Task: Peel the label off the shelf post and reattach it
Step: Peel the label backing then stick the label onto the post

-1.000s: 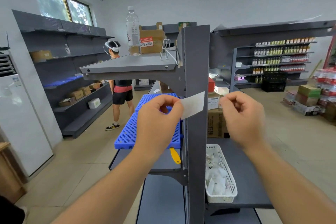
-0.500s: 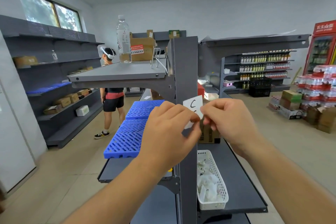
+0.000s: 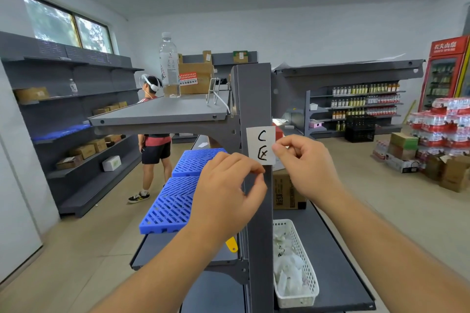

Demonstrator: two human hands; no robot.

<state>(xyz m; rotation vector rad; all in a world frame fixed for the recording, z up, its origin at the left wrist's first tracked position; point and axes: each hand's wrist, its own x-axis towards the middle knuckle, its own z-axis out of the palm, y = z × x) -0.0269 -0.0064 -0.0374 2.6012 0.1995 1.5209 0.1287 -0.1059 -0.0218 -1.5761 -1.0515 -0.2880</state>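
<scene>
At frame centre, the label [image 3: 261,145] on the shelf post [image 3: 255,99] is pinched at its right edge by the right hand [image 3: 302,165]; the left hand [image 3: 229,185] is curled just below, empty.

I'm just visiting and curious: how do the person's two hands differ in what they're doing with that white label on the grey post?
The right hand pinches the label at its right edge; the left hand sits lower, fingertips at the label's bottom-left corner.

The right hand is beside the shelf post; the left hand is in front of it.

Both have curled fingers in a fingertip grip, bare forearms reaching in from below.
</scene>
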